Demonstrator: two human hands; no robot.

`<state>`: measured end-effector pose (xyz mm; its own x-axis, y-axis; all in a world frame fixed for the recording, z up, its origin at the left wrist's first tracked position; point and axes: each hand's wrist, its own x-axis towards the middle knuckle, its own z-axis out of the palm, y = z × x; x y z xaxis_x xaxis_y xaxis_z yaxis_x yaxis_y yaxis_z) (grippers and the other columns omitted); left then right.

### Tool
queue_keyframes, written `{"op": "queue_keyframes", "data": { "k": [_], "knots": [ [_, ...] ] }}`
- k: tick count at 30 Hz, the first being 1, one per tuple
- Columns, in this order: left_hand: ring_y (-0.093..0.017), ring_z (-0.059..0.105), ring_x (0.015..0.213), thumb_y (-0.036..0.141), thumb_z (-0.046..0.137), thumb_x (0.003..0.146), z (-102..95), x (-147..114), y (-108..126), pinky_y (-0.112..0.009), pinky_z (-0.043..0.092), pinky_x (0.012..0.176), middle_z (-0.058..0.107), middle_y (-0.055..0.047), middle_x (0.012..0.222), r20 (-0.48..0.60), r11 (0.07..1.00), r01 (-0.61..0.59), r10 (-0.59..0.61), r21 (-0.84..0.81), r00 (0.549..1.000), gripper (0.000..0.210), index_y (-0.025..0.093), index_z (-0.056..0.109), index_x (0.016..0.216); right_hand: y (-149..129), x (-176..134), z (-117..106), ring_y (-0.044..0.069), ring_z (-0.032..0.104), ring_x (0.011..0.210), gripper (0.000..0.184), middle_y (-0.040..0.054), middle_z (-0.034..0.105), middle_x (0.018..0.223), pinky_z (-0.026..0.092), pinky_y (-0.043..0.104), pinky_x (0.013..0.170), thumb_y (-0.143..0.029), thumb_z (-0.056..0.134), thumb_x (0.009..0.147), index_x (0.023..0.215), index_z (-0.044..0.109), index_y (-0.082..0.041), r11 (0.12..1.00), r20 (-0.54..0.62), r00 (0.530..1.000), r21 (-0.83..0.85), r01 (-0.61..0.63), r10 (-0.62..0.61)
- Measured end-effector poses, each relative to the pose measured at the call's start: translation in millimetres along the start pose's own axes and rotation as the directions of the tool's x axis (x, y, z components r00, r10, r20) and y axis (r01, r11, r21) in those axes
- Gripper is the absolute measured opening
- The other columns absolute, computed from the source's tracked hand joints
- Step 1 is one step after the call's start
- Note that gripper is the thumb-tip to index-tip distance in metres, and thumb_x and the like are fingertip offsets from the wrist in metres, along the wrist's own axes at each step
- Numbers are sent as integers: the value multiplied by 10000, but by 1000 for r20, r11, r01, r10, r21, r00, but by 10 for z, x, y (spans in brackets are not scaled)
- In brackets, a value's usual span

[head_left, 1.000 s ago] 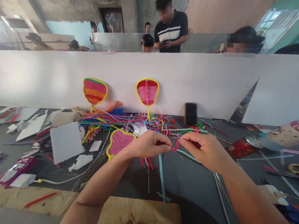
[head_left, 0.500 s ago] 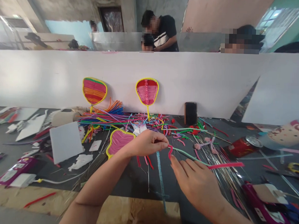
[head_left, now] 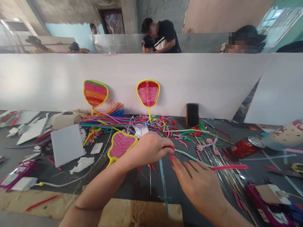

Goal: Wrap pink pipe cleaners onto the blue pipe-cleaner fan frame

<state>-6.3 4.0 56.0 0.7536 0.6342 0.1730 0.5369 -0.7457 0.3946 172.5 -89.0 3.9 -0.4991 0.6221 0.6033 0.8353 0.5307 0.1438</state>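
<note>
Between my hands is a bright pink pipe cleaner, its long straight end sticking out to the right past my right hand. My left hand pinches the bent end. Just below, the fingertips of my right hand are closed on the same pipe cleaner, which curves between them. Left of my left hand lies a pink fan shape with a yellow rim, partly covered by my forearm. A pale green pipe cleaner runs behind my right hand. A light blue strip lies on the table between my arms.
Two yellow-rimmed fans stand against the white partition. Loose coloured pipe cleaners spread along its foot, near a black phone. At the right are metal wires, a red can and yellow-handled pliers. People are behind the partition.
My left fingers have shifted slightly right and down the pink pipe cleaner, so its bend shows less between my hands. My right hand has barely moved.
</note>
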Motion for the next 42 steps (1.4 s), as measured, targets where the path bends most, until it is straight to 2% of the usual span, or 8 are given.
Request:
{"op": "queue_keyframes", "data": {
  "k": [12, 17, 20, 26, 31, 33, 36, 42],
  "knots": [
    [-123, 556, 596, 195, 442, 875, 92, 16, -128, -273, 384, 814, 668, 18, 649, -49, 996, 37, -33, 81, 998, 244, 203, 652, 751, -209, -201, -63, 172, 543, 600, 329, 48, 641, 678, 339, 366, 698, -68, 376, 897, 1157, 577, -67, 997, 70, 995, 29, -67, 65],
    [-109, 574, 597, 194, 465, 854, 4, -1, -131, -201, 361, 612, 634, 40, 613, -7, 985, 153, -154, -83, 988, 204, 194, 616, 717, -134, -318, -62, 187, 582, 719, 363, 60, 684, 803, 387, 371, 752, -5, 318, 883, 1088, 598, -111, 984, 41, 994, 147, -103, 98],
    [-86, 557, 570, 214, 464, 866, -21, 1, -112, -182, 344, 579, 603, 55, 591, -16, 973, 163, -168, -164, 986, 218, 188, 590, 690, -112, -205, -95, 210, 582, 872, 348, 85, 678, 929, 445, 371, 814, 13, 370, 864, 1105, 584, -117, 955, -42, 997, 292, -45, 60],
    [-89, 556, 599, 193, 456, 850, -34, -38, -72, -174, 372, 596, 619, 42, 640, -22, 956, 137, -148, -258, 989, 202, 181, 621, 735, -284, 116, 29, 204, 580, 918, 444, 109, 649, 955, 529, 371, 799, 56, 407, 813, 1206, 507, -126, 750, -208, 976, 655, 88, 67],
    [-104, 584, 649, 189, 461, 843, -75, -111, -96, -176, 391, 600, 642, 30, 683, 16, 930, 177, -182, -321, 983, 187, 179, 639, 785, -487, 236, 145, 178, 609, 884, 316, 90, 649, 958, 543, 341, 756, -32, 424, 876, 1129, 529, -190, 435, -97, 954, 899, -38, 283],
    [-104, 580, 640, 198, 455, 849, -78, -127, -114, -177, 391, 589, 637, 31, 671, 25, 926, 178, -180, -334, 983, 194, 179, 634, 777, -517, 275, 168, 166, 621, 864, 261, 79, 663, 939, 544, 328, 751, -55, 430, 890, 1070, 550, -200, 382, -89, 941, 923, -45, 326],
    [-104, 580, 654, 207, 459, 850, -70, -140, -142, -179, 396, 602, 637, 31, 691, 15, 923, 160, -166, -350, 986, 188, 177, 632, 781, -477, 302, 224, 157, 625, 859, 228, 68, 665, 919, 542, 313, 748, -49, 448, 884, 965, 601, -197, 474, -161, 947, 881, 12, 277],
    [-95, 565, 625, 176, 462, 837, -59, -167, -192, -179, 391, 604, 619, 36, 660, 17, 918, 180, -186, -354, 982, 178, 172, 629, 775, -240, 115, 330, 202, 570, 979, 261, 64, 673, 961, 517, 337, 825, -33, 612, 800, 999, 663, -193, 870, -275, 960, 484, 95, 48]
  ]
}}
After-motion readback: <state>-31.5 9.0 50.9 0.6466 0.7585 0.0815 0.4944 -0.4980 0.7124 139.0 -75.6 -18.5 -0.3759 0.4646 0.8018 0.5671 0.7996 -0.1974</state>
